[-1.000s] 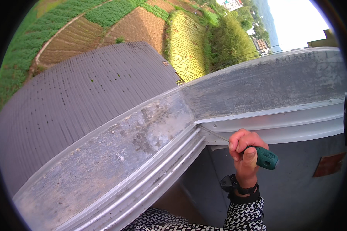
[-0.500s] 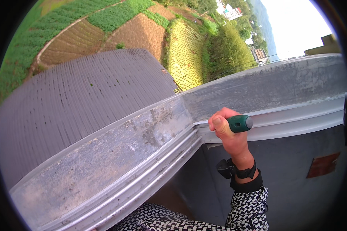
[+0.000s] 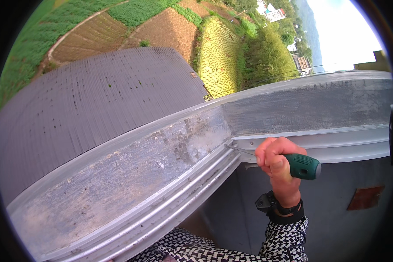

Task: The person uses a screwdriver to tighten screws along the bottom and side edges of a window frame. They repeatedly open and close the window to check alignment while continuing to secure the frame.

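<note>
My right hand is wrapped round the green handle of a screwdriver, whose grey butt end points right. Its thin metal shaft runs left from my fist to the inner corner of a window frame, where two grooved silver rails meet. The tip lies at or very near that corner; I cannot tell whether it touches the metal. A black band with a small dark device circles my right wrist. My left hand is not seen; patterned black-and-white cloth shows at the lower edge.
A stained grey ledge runs outside the rails. Beyond and below it lie a corrugated grey roof, fields and trees. Under the right-hand rail is a dark wall with a reddish-brown patch.
My right hand has drawn back right and down from the corner, and more of the shaft shows. The screwdriver handle now slopes down to the right. The whole view has shifted slightly.
</note>
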A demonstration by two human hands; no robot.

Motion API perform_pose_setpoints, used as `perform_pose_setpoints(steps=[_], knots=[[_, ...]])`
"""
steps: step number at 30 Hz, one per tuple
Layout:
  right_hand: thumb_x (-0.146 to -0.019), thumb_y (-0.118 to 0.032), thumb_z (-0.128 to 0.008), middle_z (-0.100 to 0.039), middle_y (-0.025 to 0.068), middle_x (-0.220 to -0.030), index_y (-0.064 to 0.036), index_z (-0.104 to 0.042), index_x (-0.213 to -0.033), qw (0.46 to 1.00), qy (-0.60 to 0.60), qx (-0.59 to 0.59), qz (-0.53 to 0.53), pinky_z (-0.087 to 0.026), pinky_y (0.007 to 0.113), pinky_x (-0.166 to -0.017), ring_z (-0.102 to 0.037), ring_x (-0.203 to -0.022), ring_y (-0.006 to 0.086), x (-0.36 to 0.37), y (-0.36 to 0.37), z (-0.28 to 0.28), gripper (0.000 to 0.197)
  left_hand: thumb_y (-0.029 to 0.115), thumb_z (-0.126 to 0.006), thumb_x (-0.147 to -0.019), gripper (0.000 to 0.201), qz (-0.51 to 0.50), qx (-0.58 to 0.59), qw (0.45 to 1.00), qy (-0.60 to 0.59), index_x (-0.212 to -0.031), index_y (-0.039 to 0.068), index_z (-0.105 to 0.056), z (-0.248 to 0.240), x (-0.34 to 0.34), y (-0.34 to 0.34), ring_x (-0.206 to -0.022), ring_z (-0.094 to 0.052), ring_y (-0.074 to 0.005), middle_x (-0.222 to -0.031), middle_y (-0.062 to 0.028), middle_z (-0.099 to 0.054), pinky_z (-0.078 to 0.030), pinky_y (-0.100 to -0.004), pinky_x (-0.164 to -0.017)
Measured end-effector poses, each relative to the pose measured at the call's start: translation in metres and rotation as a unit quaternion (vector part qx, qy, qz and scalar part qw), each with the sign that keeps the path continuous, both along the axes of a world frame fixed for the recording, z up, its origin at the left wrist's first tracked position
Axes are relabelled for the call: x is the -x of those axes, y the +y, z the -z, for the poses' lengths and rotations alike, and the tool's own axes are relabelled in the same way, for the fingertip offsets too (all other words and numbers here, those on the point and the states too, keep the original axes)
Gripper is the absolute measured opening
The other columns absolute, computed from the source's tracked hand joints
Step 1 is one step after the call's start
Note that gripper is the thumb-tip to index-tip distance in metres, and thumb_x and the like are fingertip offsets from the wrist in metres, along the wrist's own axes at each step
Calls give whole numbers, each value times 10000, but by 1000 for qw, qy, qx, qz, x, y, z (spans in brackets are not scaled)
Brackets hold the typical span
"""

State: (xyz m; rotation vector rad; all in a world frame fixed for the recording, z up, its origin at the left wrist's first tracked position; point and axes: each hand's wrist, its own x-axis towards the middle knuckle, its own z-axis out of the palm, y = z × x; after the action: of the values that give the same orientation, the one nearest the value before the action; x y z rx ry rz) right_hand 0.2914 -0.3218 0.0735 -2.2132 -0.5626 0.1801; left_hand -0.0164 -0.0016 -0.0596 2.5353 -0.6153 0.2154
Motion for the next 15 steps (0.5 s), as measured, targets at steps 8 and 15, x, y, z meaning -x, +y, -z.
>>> perform_pose_setpoints(steps=[8, 15], knots=[[-944, -380, -770, -639, 70, -762, -25, -585, -758, 998, 5, 28, 64, -440, 273, -612, -541, -676, 115, 6, -7, -5, 441, 91, -682, -942, 290, 28, 3, 999, 38, -1196, -47, -666, -4, 3, 5, -922, -732, -330, -1157, -232, -716, -601, -438, -747], [-932, -590, -698, -640, 108, -784, -39, -584, -808, 970, 208, -122, -38, -399, 267, -540, -472, -609, 97, 32, 23, -2, 577, 88, -684, -934, 292, -7, 29, 999, 27, -1194, -43, -666, -4, 4, -2, -969, -719, -339, -1184, -233, -708, -597, -449, -760]])
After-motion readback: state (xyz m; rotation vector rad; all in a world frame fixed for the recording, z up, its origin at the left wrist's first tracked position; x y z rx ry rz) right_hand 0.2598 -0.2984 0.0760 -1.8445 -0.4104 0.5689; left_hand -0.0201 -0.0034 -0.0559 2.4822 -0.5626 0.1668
